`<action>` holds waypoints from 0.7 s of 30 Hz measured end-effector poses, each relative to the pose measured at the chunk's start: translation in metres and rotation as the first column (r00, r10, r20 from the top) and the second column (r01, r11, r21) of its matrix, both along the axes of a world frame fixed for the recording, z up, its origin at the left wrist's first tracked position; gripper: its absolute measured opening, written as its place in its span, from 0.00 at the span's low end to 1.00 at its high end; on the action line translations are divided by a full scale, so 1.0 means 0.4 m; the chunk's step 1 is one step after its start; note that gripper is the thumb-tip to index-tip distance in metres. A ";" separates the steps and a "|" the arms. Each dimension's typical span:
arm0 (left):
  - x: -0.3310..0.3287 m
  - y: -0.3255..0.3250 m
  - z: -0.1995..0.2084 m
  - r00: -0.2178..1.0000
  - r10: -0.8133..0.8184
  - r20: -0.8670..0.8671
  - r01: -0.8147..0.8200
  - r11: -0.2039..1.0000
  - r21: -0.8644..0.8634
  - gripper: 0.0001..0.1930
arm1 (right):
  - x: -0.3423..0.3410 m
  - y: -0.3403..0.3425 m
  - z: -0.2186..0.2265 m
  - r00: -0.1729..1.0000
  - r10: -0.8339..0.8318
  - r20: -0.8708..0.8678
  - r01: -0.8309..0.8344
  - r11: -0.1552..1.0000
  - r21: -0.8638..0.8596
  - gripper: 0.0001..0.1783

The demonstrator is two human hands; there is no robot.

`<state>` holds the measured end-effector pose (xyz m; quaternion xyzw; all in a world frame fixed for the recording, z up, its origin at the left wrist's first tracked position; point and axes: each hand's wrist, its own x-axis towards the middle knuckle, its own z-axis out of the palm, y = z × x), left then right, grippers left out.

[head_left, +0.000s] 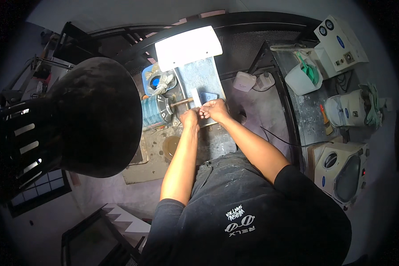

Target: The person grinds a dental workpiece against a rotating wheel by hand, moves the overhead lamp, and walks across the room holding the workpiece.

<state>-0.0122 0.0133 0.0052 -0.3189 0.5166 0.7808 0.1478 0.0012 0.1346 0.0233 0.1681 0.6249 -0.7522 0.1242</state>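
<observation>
A teal motor (154, 111) stands on the bench, and its brass-coloured shaft (182, 102) carries a narrow white wheel (196, 97). My left hand (189, 119) is closed just below the wheel, close to the shaft's end. Beside it, my right hand (214, 110) is also closed, its fingertips drawn together near the wheel's lower edge. The two hands almost meet. Whatever small thing lies between their fingers is too small and hidden to make out. Right behind my right hand sits a small bluish block (209, 96) on the metal tray (199, 75).
A bright white hood (189, 46) overhangs the tray. A large black lamp shade (97, 117) looms at left. Behind the motor is a blue basin (148, 76) with bags. On the right bench are a white tub (302, 82) with a green scoop and a boxy machine (341, 170).
</observation>
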 end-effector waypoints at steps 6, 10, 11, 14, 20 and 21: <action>-0.001 0.003 0.018 0.999 -0.009 0.043 0.010 1.000 -0.020 0.04 | 0.000 0.003 0.006 1.000 0.020 0.014 -0.021 0.999 0.036 0.07; 0.004 -0.027 0.004 1.000 -0.021 0.016 0.020 0.999 0.041 0.05 | -0.001 -0.023 0.021 0.998 0.058 0.005 -0.058 0.996 0.065 0.07; 0.005 -0.032 0.016 0.995 -0.091 0.041 0.089 0.995 0.052 0.06 | 0.003 -0.019 0.014 0.998 0.064 -0.011 -0.063 0.994 0.090 0.07; 0.029 -0.053 0.052 0.977 -0.158 -0.145 0.177 0.976 0.130 0.06 | 0.024 -0.015 0.007 0.986 0.074 -0.147 -0.064 0.995 0.074 0.06; 0.062 -0.070 0.070 0.918 -0.155 -0.365 0.212 0.970 0.121 0.04 | 0.053 0.003 0.050 0.955 0.160 -0.249 -0.155 0.987 0.042 0.07; 0.063 -0.072 0.066 0.911 -0.156 -0.382 0.215 0.970 0.116 0.04 | 0.053 0.003 0.055 0.955 0.165 -0.246 -0.160 0.986 0.040 0.08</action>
